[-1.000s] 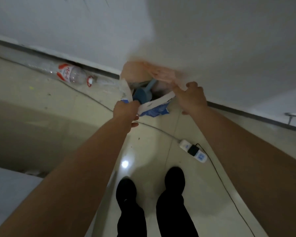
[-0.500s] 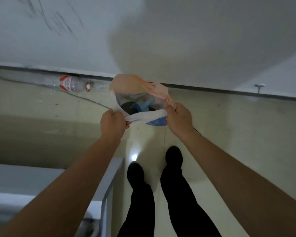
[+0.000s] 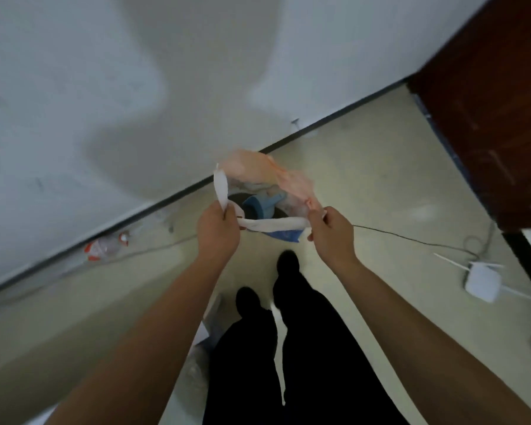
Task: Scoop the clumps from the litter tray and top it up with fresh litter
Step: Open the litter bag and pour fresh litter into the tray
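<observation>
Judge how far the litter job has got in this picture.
Done: nothing provable; no tray is in view. In hand: left hand and right hand grip a bag open by its rim, a blue scoop inside. Left: the top-up, seemingly; no fresh litter shows.

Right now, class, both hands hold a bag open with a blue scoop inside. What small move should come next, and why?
Probably the right hand should let go of the bag rim and reach in for the blue scoop, with the left hand alone holding the bag. The mouth is spread open, the scoop lies exposed inside, and scooping clumps needs it in hand.
</observation>
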The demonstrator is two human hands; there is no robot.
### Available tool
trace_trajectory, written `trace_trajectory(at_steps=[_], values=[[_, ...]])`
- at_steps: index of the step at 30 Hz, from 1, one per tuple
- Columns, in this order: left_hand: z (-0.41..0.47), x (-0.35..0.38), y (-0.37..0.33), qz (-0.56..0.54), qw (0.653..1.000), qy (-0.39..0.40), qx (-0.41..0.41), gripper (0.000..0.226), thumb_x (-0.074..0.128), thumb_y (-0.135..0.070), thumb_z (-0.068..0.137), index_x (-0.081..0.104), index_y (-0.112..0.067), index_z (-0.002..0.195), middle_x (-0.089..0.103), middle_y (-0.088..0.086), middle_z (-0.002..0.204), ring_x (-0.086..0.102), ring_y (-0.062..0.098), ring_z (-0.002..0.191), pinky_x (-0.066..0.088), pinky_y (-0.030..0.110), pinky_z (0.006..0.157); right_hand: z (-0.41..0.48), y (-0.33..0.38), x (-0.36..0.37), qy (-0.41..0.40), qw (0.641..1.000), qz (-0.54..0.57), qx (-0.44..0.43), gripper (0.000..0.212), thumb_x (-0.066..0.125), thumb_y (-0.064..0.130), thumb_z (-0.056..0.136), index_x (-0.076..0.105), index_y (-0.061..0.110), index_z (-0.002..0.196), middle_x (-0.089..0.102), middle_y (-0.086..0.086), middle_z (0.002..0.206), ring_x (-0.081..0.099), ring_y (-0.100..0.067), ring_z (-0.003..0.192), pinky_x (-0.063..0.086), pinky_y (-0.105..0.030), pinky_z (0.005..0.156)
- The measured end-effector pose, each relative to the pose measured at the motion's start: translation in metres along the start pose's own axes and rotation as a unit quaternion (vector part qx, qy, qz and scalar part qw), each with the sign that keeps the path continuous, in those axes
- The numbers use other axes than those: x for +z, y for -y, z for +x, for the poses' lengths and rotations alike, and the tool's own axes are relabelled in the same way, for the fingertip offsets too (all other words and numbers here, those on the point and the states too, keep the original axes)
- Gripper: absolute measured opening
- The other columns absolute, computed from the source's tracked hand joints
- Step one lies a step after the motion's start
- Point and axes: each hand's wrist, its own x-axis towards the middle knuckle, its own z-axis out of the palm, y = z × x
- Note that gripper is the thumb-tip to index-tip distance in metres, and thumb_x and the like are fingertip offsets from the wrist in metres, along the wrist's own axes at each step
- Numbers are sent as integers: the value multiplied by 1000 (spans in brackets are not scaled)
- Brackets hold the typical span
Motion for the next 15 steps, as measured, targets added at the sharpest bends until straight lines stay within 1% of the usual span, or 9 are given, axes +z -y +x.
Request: trace_trajectory(at_steps=[2,4,5,6,7,9,11,13,15], values=[[-25,8,-41,44,996,41,61,28,42,-23,101,61,-16,82,67,4,80,65,23,74,53,33,67,-25,-5,-47,-44,998,44,21,46,48,49,83,53,5,73,64,-15,69,66,-33,72,49,-45,64],[-51,24,-78,66,987,80,122,26,43,-25,101,62,-13,87,69,10,86,66,25,78,54,36,73,-48,-11,-92,-86,993,72,44,39,55,41,87,53,6,72,63,-12,66,67,-33,72,51,-44,62],[-66,33,-97,77,980,98,153,26,43,-24,100,62,-11,88,70,11,88,67,26,81,53,36,75,-59,-16,-114,-105,990,84,51,36,56,39,88,54,8,71,63,-6,62,67,-31,71,51,-42,62],[-81,44,-115,87,973,111,185,27,44,-22,100,64,-8,90,70,11,89,65,26,82,49,34,75,-70,-23,-136,-124,986,94,54,34,57,37,90,55,9,71,63,0,57,68,-27,69,50,-39,61],[-98,55,-131,101,964,123,215,28,44,-21,99,65,-5,92,69,11,89,64,24,81,44,30,72,-82,-32,-158,-143,983,103,53,33,57,36,91,56,10,71,63,2,55,68,-21,66,48,-36,61],[-135,78,-161,122,945,140,268,28,43,-20,99,65,-3,95,69,10,87,60,20,76,38,27,68,-109,-50,-199,-179,975,117,53,34,56,36,93,58,8,73,66,-1,59,64,-7,54,45,-30,57],[-178,104,-185,141,924,165,314,29,42,-21,100,63,-4,90,68,7,81,60,18,69,40,27,64,-137,-76,-238,-215,965,138,63,38,56,37,94,60,6,74,66,-7,62,61,-2,47,43,-28,55],[-226,137,-200,160,901,195,353,31,41,-24,100,61,-7,83,69,6,76,62,22,72,42,29,66,-167,-110,-277,-255,952,153,78,41,56,40,95,61,5,74,66,-7,61,61,-3,47,46,-29,55],[-278,176,-206,177,881,218,380,31,40,-27,101,59,-11,83,68,5,77,63,23,74,42,30,66,-197,-152,-315,-287,938,169,97,43,54,43,95,62,7,73,66,-6,59,62,-4,49,47,-30,56]])
